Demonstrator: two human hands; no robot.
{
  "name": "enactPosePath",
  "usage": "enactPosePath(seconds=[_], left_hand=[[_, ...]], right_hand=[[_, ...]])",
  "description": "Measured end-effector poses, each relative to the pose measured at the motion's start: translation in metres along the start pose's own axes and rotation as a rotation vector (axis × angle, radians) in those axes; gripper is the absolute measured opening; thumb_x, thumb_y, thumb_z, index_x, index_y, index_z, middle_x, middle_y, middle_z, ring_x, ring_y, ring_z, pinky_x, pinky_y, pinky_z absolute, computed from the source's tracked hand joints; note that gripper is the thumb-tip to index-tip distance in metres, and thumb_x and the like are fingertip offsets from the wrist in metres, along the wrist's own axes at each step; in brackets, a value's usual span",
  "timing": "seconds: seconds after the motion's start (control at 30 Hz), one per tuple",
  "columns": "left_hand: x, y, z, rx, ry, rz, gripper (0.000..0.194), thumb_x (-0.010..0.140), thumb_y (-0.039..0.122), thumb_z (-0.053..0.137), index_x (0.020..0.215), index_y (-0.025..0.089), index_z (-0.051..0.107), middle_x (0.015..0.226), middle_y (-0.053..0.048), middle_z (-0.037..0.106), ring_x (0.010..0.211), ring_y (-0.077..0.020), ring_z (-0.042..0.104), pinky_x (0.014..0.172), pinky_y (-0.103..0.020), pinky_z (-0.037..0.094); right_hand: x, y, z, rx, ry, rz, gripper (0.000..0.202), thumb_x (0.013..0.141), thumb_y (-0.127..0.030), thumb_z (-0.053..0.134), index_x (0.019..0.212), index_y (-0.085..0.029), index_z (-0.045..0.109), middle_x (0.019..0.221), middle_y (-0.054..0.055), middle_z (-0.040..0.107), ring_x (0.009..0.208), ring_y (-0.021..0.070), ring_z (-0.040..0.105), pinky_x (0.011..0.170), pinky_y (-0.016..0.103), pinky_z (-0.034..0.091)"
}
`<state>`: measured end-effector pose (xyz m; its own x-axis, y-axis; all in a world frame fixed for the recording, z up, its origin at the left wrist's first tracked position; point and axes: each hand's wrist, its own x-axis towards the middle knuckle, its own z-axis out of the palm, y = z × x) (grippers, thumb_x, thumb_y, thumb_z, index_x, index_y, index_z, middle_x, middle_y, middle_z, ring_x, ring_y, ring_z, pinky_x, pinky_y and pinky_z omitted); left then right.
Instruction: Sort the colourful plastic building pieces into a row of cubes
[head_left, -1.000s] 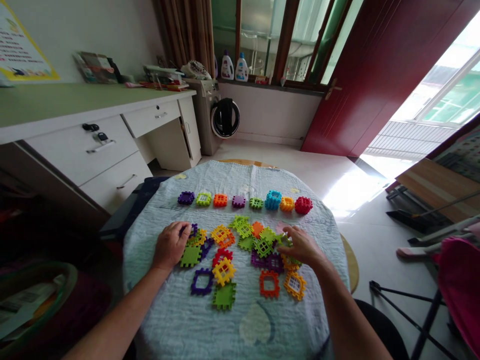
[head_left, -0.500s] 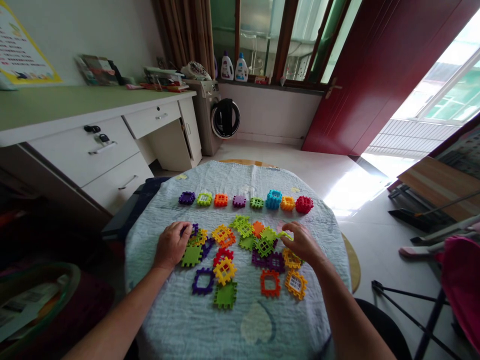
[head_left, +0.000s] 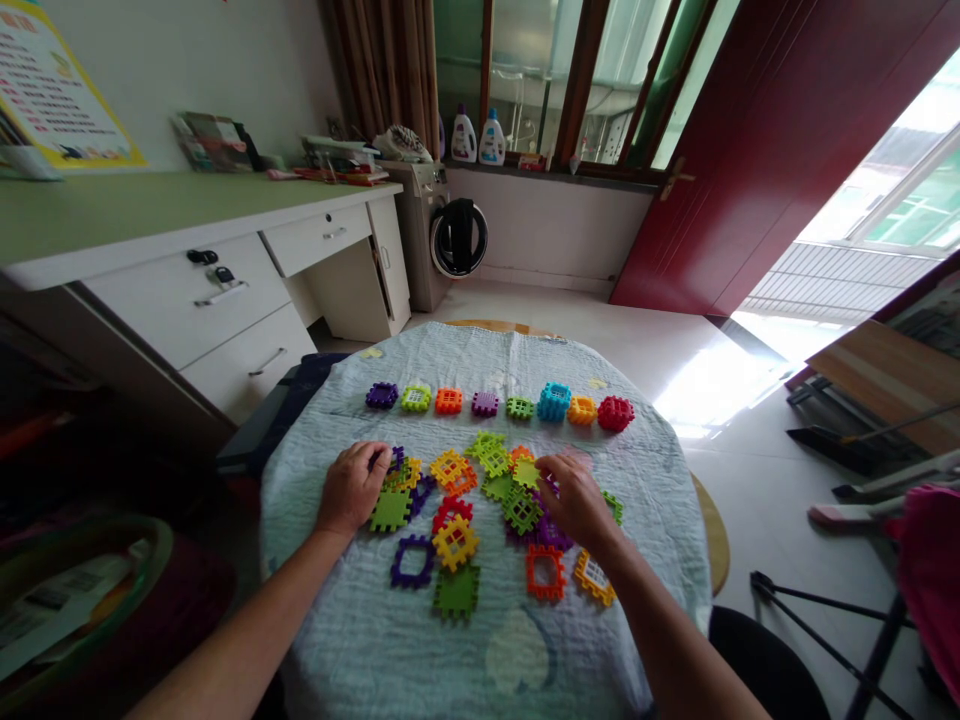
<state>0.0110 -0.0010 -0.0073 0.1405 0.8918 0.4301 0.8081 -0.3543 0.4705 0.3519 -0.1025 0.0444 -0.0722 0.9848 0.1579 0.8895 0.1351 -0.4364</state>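
My left hand [head_left: 354,487] is closed at the left of the loose pieces, its fingertips on a purple plastic building-block piece [head_left: 397,459] that they partly hide. Just below lie a green square piece [head_left: 390,511] and a yellow window piece [head_left: 409,473]. My right hand [head_left: 576,495] reaches over the right-hand cluster. Its thumb and fingers pinch a light green notched piece [head_left: 527,473]. Around it are a green window piece [head_left: 522,510], purple pieces [head_left: 551,530] partly under the hand, and an orange frame [head_left: 545,572].
A row of small stacks runs across the far side of the cloth-covered round table [head_left: 337,620], from a purple stack [head_left: 382,396] to a red stack [head_left: 616,413]. Nearer pieces include a purple frame [head_left: 412,561] and a green square [head_left: 457,593]. A desk [head_left: 225,215] stands left.
My right hand has moved left, from the right side of the cluster onto its middle, with its fingers at a light green piece. My left hand stays by the purple piece. The view has shifted slightly.
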Motion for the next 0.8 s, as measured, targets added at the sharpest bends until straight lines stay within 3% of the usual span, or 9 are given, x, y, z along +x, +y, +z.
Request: enactPosePath(seconds=[0.1,0.23,0.4,0.57,0.7,0.8], left_hand=[[0.0,0.0,0.0,0.002,0.004,0.003,0.04,0.093,0.049,0.035,0.088,0.021,0.063,0.093,-0.009,0.069,0.093,-0.025,0.062,0.089,-0.039,0.048],[0.0,0.0,0.0,-0.005,0.002,0.0,0.04,0.092,0.049,0.035,0.088,0.021,0.063,0.092,-0.009,0.069,0.092,-0.0254,0.062,0.089,-0.04,0.047],[0.0,-0.001,0.001,-0.012,-0.007,-0.003,0.04,0.093,0.05,0.035,0.089,0.02,0.062,0.094,-0.009,0.068,0.094,-0.0259,0.061,0.091,-0.04,0.046],[-0.001,-0.002,0.001,-0.006,-0.012,-0.005,0.039,0.092,0.049,0.035,0.089,0.02,0.062,0.094,-0.009,0.068,0.093,-0.0256,0.061,0.09,-0.04,0.046],[-0.001,-0.002,0.001,-0.007,-0.012,0.0,0.04,0.093,0.049,0.035,0.09,0.019,0.062,0.094,-0.009,0.068,0.094,-0.0259,0.061,0.091,-0.041,0.046],[0.0,-0.003,0.001,-0.009,-0.008,0.002,0.04,0.093,0.049,0.035,0.09,0.019,0.062,0.094,-0.009,0.068,0.093,-0.0261,0.061,0.09,-0.041,0.047]], right_hand=[[0.002,0.02,0.0,-0.14,0.052,0.12,0.021,0.082,-0.02,0.055,0.101,-0.022,0.062,0.101,0.008,0.066,0.096,0.0239,0.056,0.088,0.035,0.039],[0.001,0.043,0.002,-0.239,0.01,0.236,0.039,0.08,-0.031,0.063,0.117,-0.021,0.06,0.112,0.012,0.063,0.102,0.0274,0.056,0.087,0.036,0.04],[0.003,0.046,0.0,-0.21,-0.003,0.266,0.044,0.08,-0.036,0.063,0.121,-0.02,0.059,0.112,0.012,0.062,0.104,0.0287,0.056,0.088,0.037,0.039],[0.007,0.027,0.002,-0.101,-0.015,0.025,0.041,0.08,-0.033,0.063,0.12,-0.025,0.06,0.124,0.009,0.062,0.114,0.0286,0.05,0.096,0.042,0.034],[0.009,0.012,0.007,-0.059,-0.073,-0.071,0.022,0.081,-0.025,0.062,0.102,-0.026,0.066,0.111,0.005,0.068,0.105,0.0248,0.053,0.093,0.039,0.034],[0.011,0.011,0.008,-0.058,-0.02,-0.069,0.013,0.087,-0.023,0.055,0.092,-0.024,0.067,0.101,0.005,0.07,0.098,0.0224,0.055,0.089,0.036,0.035]])
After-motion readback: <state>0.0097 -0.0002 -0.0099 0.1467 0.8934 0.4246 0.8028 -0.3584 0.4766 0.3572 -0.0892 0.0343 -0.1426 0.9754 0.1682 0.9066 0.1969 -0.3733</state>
